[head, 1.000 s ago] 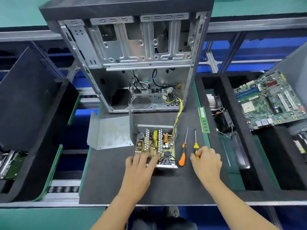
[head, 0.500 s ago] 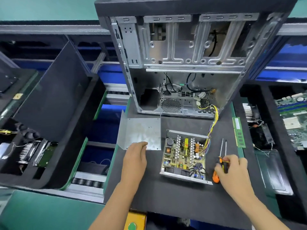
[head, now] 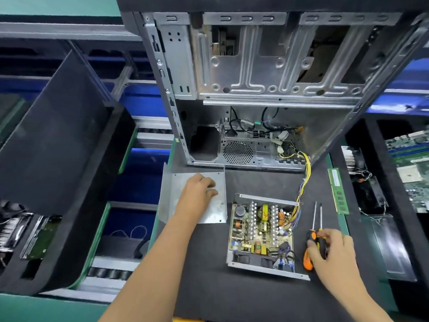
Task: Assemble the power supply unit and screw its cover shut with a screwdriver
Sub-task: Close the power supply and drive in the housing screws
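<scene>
Item: work mat (head: 209, 287), dark foam, carrying the parts listed left to right.

Cover (head: 216, 212): bent sheet-metal lid, lying flat on the mat just left of the power supply, not yet fitted. Its side walls stand upright.

Left hand (head: 199, 194): resting on the cover, fingers curled down onto the sheet; whether they pinch an edge or only press, cannot tell.

Power supply (head: 262, 233): open metal tray with circuit board, coils and capacitors exposed. Sits mid-mat, in front of the computer case (head: 267, 84). A bundle of yellow and purple wires (head: 301, 189) runs from its far right corner up into the case.

Screwdrivers: two, side by side, just right of the power supply, shafts pointing away. Orange-handled screwdriver (head: 307, 259) nearer the tray; black-and-yellow screwdriver (head: 321, 242) beside it.

Right hand (head: 332, 249): fingers curled over both handles, gripping at least the black-and-yellow one; tips lie on the mat.

Memory stick (head: 337, 191): green, at the mat's right edge.

Status: early. Board appears seated in the tray. Remaining, by estimate: place cover over tray, align holes, drive screws. No screws visible.
</scene>
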Demonstrator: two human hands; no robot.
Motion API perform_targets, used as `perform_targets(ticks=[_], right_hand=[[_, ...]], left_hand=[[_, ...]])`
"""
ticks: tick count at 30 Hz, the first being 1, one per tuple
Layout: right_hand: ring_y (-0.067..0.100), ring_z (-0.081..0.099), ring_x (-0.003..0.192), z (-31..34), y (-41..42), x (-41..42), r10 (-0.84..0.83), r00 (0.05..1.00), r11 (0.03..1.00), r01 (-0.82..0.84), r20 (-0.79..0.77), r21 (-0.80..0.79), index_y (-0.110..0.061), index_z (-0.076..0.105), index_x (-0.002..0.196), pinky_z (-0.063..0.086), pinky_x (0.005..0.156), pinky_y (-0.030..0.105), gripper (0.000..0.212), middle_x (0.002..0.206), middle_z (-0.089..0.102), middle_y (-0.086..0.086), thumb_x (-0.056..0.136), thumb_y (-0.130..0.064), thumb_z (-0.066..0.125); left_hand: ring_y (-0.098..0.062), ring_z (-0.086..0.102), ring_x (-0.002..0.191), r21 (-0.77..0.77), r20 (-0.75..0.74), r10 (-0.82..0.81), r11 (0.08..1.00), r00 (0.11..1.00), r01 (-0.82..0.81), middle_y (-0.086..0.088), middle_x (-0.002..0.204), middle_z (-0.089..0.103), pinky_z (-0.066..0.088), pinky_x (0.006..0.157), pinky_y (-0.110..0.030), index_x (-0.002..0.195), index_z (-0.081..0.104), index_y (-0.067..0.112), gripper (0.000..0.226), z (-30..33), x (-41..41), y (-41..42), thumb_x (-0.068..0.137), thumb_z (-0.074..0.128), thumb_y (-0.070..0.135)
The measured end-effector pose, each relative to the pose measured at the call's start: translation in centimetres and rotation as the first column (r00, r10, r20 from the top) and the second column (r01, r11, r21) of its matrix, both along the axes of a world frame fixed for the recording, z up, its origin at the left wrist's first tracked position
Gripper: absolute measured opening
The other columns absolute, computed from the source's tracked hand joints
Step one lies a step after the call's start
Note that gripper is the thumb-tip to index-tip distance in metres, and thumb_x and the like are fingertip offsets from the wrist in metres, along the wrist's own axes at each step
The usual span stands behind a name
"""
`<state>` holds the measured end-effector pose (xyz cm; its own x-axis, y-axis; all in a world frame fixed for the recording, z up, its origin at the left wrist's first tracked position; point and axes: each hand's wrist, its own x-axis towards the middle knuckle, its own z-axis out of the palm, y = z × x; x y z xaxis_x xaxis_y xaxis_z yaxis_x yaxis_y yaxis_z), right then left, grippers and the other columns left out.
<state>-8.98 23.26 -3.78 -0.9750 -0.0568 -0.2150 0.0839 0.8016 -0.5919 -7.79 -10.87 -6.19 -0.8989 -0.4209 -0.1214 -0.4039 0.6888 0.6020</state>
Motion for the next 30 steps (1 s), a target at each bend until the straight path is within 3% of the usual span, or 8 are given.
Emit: perform_targets(ticks=[4,12,19,24,27,30], right_hand=[[0.021,0.042,0.097,0.2,-0.2,0.1,-0.024,1.000,1.000,0.024,0.010,0.000,-0.011,0.055,0.108,0.038,0.087,0.039,0.029,0.105,0.049,0.012,0.086,-0.011,0.073],[0.021,0.044,0.097,0.2,-0.1,0.2,-0.012,0.999,1.000,0.011,-0.033,-0.025,-0.016,0.056,0.101,0.044,0.085,0.045,0.027,0.098,0.048,0.005,0.083,-0.008,0.074],[0.019,0.043,0.095,-0.2,0.2,0.1,-0.015,0.999,0.999,0.013,-0.053,-0.035,-0.015,0.056,0.101,0.043,0.084,0.043,0.026,0.098,0.048,0.004,0.084,-0.008,0.074],[0.019,0.041,0.093,-0.3,0.3,0.0,-0.006,0.998,1.000,0.005,-0.058,-0.019,-0.013,0.056,0.100,0.044,0.085,0.046,0.025,0.095,0.050,0.008,0.083,-0.009,0.074],[0.021,0.043,0.097,-0.3,0.2,0.0,0.004,0.998,1.000,-0.005,-0.058,-0.014,-0.011,0.057,0.102,0.043,0.085,0.046,0.025,0.098,0.051,0.010,0.084,-0.008,0.074],[0.021,0.043,0.098,-0.2,0.2,0.1,0.011,0.998,1.000,-0.011,-0.057,-0.009,-0.011,0.056,0.102,0.043,0.086,0.045,0.026,0.099,0.051,0.009,0.084,-0.008,0.074]], left_hand=[[-0.031,0.059,0.099,-0.024,0.042,-0.073,0.997,0.996,0.074,-0.012,0.103,0.062,0.046,0.085,-0.035,0.101,0.072,0.005,0.012,0.3,0.0,-0.6,0.094,0.062,0.007],[-0.029,0.050,0.109,-0.169,0.147,-0.089,0.979,0.985,0.114,-0.012,0.112,0.059,0.042,0.084,-0.032,0.110,0.063,0.007,0.024,0.5,-0.5,-0.6,0.097,0.047,-0.004],[-0.020,0.052,0.094,-0.045,-0.016,-0.111,0.993,0.994,0.110,0.000,0.094,0.059,0.043,0.084,-0.031,0.094,0.066,0.010,0.014,0.9,6.9,2.4,0.096,0.055,0.001],[-0.021,0.063,0.086,-0.041,-0.070,-0.245,0.969,0.967,0.243,-0.003,0.088,0.070,0.046,0.081,-0.023,0.089,0.075,0.006,0.011,0.9,11.3,5.0,0.083,0.076,-0.003],[-0.014,0.060,0.081,-0.024,-0.156,-0.176,0.984,0.972,0.174,-0.001,0.081,0.070,0.046,0.077,-0.023,0.083,0.077,0.007,0.015,1.4,10.8,4.9,0.074,0.084,-0.003],[-0.024,0.061,0.082,-0.029,-0.231,-0.069,0.998,0.971,0.064,-0.006,0.082,0.067,0.046,0.079,-0.029,0.085,0.076,0.003,0.009,1.8,8.2,4.6,0.080,0.079,-0.004]])
